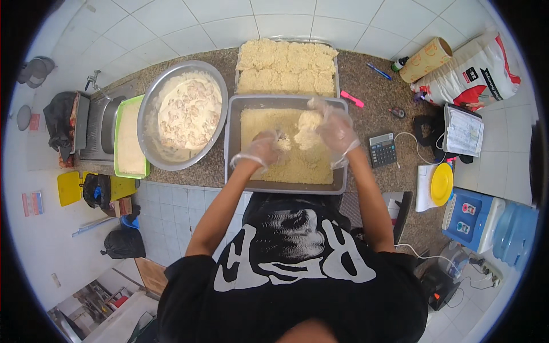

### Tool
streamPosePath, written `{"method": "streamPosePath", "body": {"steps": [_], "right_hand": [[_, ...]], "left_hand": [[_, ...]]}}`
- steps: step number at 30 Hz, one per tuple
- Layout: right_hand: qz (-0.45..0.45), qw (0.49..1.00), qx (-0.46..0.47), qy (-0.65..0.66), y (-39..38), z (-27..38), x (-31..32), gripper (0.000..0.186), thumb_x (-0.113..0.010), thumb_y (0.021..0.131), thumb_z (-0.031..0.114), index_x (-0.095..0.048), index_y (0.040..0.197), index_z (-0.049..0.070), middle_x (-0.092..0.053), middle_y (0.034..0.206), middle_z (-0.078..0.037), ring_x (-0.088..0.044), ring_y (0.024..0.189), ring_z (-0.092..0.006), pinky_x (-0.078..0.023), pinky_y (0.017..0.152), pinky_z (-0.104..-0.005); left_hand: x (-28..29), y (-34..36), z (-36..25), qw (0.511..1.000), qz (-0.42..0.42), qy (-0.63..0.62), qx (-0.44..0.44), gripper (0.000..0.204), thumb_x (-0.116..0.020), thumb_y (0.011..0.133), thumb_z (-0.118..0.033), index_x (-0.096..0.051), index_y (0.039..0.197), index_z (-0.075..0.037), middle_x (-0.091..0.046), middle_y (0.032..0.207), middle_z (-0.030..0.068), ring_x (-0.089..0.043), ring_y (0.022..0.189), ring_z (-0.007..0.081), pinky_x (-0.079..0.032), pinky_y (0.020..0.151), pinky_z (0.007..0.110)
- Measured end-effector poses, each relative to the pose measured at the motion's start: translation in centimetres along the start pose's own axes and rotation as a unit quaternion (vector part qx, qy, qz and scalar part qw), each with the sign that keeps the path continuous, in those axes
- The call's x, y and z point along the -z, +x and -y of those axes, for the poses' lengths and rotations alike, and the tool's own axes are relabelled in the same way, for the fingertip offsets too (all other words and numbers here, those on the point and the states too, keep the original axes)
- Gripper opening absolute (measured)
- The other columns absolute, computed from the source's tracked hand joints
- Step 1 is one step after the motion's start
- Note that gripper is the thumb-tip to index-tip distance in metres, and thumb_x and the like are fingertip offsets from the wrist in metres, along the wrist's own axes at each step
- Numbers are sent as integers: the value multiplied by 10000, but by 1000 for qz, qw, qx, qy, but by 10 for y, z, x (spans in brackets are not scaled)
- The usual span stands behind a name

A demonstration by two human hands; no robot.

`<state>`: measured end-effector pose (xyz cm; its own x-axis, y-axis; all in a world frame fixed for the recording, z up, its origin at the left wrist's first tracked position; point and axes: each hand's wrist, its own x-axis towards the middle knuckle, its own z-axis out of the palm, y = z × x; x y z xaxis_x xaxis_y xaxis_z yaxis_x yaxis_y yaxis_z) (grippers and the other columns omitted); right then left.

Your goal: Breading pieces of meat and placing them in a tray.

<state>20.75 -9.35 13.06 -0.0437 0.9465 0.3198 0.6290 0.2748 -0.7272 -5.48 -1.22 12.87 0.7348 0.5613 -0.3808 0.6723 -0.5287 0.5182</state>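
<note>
A grey rectangular tub point(227, 150) holds a bed of pale breadcrumbs point(303, 171). My right hand point(337, 130), in a clear plastic glove, is closed around the right side of a crumb-coated piece of meat point(309, 128) above the crumbs. In a matching glove, my left hand point(262, 150) is at the left of the tub with its fingers curled in. Crumbs cling to its fingertips, and whatever it may hold is mostly hidden. Behind the tub, a tray point(337, 80) carries rows of breaded pieces point(286, 66).
Left of the tub stands a steel bowl point(150, 150) of meat in creamy batter, beside a green-rimmed tray point(147, 170) of pale powder and a sink point(108, 134). A pink tool point(352, 99), calculator point(382, 150), pen point(378, 71) and yellow plate point(441, 184) lie to the right.
</note>
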Motion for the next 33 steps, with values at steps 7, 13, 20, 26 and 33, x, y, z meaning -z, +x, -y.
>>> {"method": "streamPosePath", "body": {"steps": [7,13,20,26,33], "right_hand": [[76,990,-112,-23,124,-30,71,544,-719,775,217,-537,1247,18,-554,1287,-173,-522,1187,-309,-400,1021,-370],[304,931,-168,-116,221,-148,51,641,-714,773,235,-467,1335,48,-531,1303,-180,-496,1218,-287,-390,1036,-369],[186,946,-188,-188,246,-201,14,526,-659,780,174,-527,1274,52,-554,1280,-186,-535,1178,-307,-434,985,-383],[132,883,-93,-440,216,-203,5,423,-520,867,290,-556,1229,74,-602,1163,-215,-581,1103,-334,-469,926,-419],[249,953,54,-166,112,-57,14,512,-523,870,380,-515,1323,141,-510,1352,-110,-499,1209,-310,-388,1029,-422]], "left_hand": [[31,-40,-42,991,-74,-107,3,369,-679,809,-234,-601,1109,-35,-633,1023,218,-600,979,381,-470,845,423],[-7,-61,-36,979,-179,-99,6,280,-656,820,-210,-615,1021,-19,-635,956,208,-614,890,371,-477,766,428],[-36,-79,-37,975,-194,-86,66,329,-664,805,-204,-588,1093,-64,-615,944,196,-585,889,387,-465,774,459],[-1,-55,-62,968,-112,-192,118,301,-653,806,-233,-593,1050,-67,-621,895,200,-599,853,387,-472,737,456],[4,-23,-44,985,-106,-112,75,309,-668,832,-301,-640,1025,-62,-651,933,189,-636,863,330,-484,742,388]]}}
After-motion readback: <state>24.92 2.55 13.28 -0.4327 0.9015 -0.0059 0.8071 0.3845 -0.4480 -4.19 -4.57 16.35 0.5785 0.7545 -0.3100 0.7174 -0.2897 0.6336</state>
